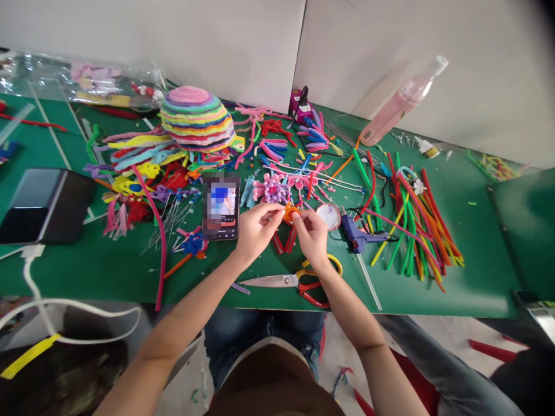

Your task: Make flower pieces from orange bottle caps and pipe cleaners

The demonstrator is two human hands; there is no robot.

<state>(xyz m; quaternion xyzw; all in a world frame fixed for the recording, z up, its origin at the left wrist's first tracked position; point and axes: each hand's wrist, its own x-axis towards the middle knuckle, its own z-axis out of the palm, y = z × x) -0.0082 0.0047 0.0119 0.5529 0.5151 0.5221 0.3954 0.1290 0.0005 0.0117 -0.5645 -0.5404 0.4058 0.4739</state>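
**Orange pipe-cleaner piece [289,212] pinched between both hands**

The orange pipe-cleaner piece sits just above the green table [108,271], near the middle of its near edge, with a hand on each side. The left hand [255,231] has thumb and forefinger closed on its left side. The right hand [311,234] grips its right side with fingertips pressed together on it, the other fingers curled in.

Red pipe-cleaner loops [286,240] hang or lie just below the hands. Nearer still lie scissors [281,281] with red and yellow handles, blades pointing left. A phone [221,206] lies just left of the left hand, and a pink and purple flower [272,188] lies just beyond the hands. To the right are a small round dish [329,215], a blue glue gun [358,234] and a spread bundle of coloured pipe cleaners [411,225]. Farther back stands a striped dome [196,118], with a pink bottle [401,104] leaning at the far right. A dark tablet [43,202] lies at the far left.
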